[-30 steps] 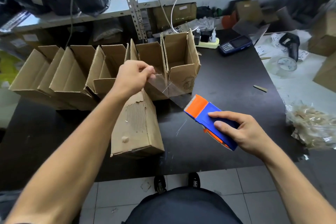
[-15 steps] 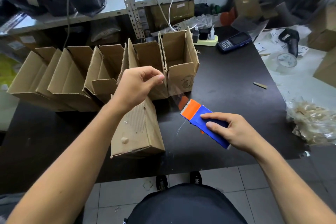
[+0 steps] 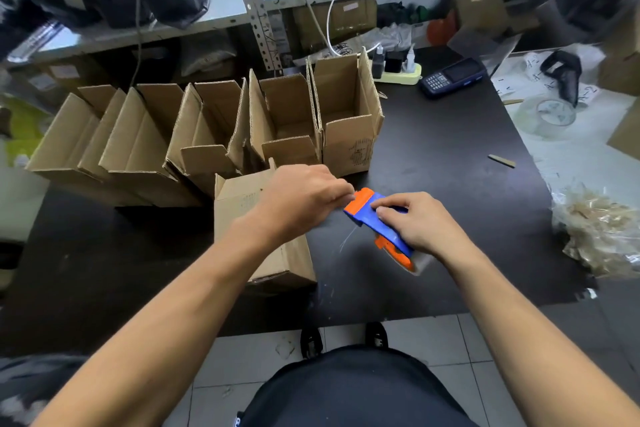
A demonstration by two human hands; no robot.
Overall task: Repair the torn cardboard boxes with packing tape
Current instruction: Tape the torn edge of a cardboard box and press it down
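Gripping tape dispenser (image 3: 379, 224), right hand (image 3: 420, 227) beside left hand (image 3: 301, 199).

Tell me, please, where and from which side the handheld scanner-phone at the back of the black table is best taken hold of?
Judging by its pose, grip the handheld device across its two long edges at the keypad end, coming from above. It lies flat, screen up, on the black table, with bare surface in front, while the power strip crowds its left end.

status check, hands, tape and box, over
Right hand grips tape dispenser. Left hand pinches at its orange end; tape itself not visible. Cardboard box lies beneath left wrist, untaped. Nothing in the way.
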